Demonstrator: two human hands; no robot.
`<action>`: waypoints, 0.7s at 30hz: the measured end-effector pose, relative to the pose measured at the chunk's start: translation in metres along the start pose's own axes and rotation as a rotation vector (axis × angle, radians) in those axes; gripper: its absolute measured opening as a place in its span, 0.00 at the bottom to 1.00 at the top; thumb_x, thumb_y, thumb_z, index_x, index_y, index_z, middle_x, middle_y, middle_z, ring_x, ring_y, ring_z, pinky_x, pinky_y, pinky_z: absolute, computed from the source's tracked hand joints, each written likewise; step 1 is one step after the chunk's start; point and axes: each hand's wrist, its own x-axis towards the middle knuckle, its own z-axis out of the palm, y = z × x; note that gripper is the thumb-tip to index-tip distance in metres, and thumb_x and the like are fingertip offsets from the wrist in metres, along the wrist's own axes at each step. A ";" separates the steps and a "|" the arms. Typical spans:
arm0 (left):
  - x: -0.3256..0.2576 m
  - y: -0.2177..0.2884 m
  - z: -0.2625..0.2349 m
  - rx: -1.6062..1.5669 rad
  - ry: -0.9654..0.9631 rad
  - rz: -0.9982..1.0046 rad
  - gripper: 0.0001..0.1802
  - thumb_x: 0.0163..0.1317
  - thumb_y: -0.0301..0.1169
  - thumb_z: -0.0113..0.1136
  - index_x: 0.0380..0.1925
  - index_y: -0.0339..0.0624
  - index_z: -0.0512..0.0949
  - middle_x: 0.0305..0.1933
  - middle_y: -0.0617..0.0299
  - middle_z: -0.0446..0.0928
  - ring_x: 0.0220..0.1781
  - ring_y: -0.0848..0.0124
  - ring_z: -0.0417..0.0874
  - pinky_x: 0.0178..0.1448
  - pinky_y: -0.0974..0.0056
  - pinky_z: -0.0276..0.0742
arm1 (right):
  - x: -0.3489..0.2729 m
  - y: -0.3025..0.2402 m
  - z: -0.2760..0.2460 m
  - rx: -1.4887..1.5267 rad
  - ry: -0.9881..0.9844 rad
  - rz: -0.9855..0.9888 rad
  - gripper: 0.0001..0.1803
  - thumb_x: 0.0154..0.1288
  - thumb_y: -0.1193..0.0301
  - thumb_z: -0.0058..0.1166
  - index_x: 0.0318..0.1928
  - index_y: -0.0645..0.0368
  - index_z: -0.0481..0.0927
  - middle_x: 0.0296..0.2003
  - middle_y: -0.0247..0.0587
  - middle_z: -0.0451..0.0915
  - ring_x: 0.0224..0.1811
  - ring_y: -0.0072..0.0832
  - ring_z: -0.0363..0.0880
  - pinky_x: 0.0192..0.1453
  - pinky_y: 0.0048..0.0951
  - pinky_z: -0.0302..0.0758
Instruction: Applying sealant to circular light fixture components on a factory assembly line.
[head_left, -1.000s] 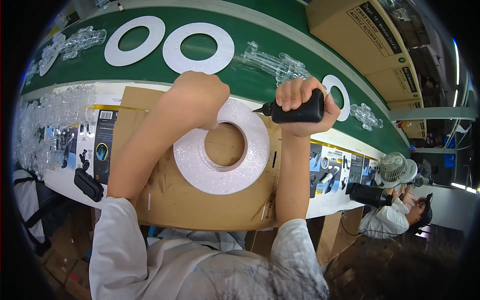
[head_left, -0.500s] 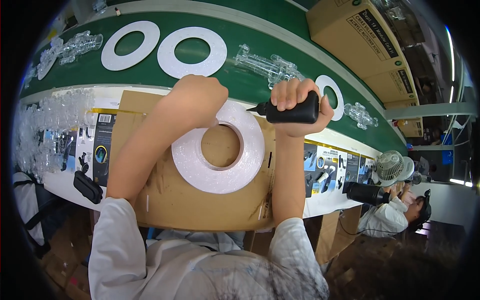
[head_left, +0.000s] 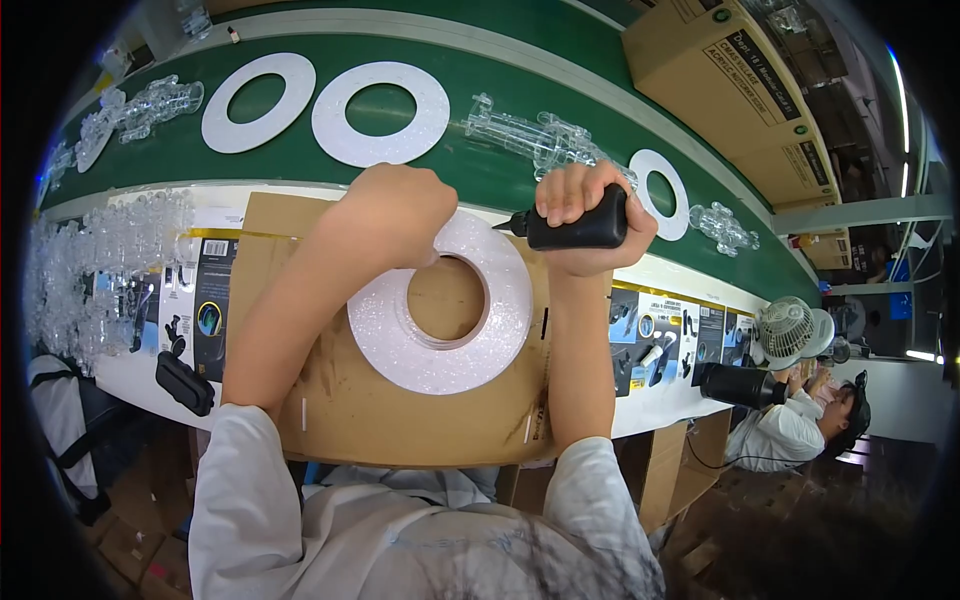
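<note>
I am gripping a black tool in my right hand, fingers clenched right around its body. The tool is lying almost level, its long axis running left to right, with the narrow tip pointing left toward the top edge of the white foam ring. That ring is lying flat on a sheet of brown cardboard on the surface in front of me, its round hole showing the cardboard beneath.

My left hand is curled into a loose fist and pressing on the ring's upper left rim, so it is touching the ring while the tool tip is sitting just beside the rim on the upper right. The 2 hands are flanking the top of the ring, with the left one nearer to it.

I cannot tell whether my left hand is pinching something small, since the knuckles are hiding the fingertips. The tool's tip is too small to make out whether it is touching the foam. 2 more white rings are lying on the green belt beyond, among clear plastic parts.
</note>
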 end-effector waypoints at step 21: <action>-0.003 -0.019 -0.004 0.033 0.009 -0.169 0.19 0.46 0.38 0.72 0.33 0.35 0.82 0.36 0.46 0.83 0.41 0.51 0.86 0.47 0.54 0.82 | -0.001 -0.019 0.032 -0.010 -0.050 0.226 0.27 0.70 0.49 0.32 0.23 0.56 0.67 0.15 0.36 0.68 0.17 0.26 0.66 0.25 0.27 0.64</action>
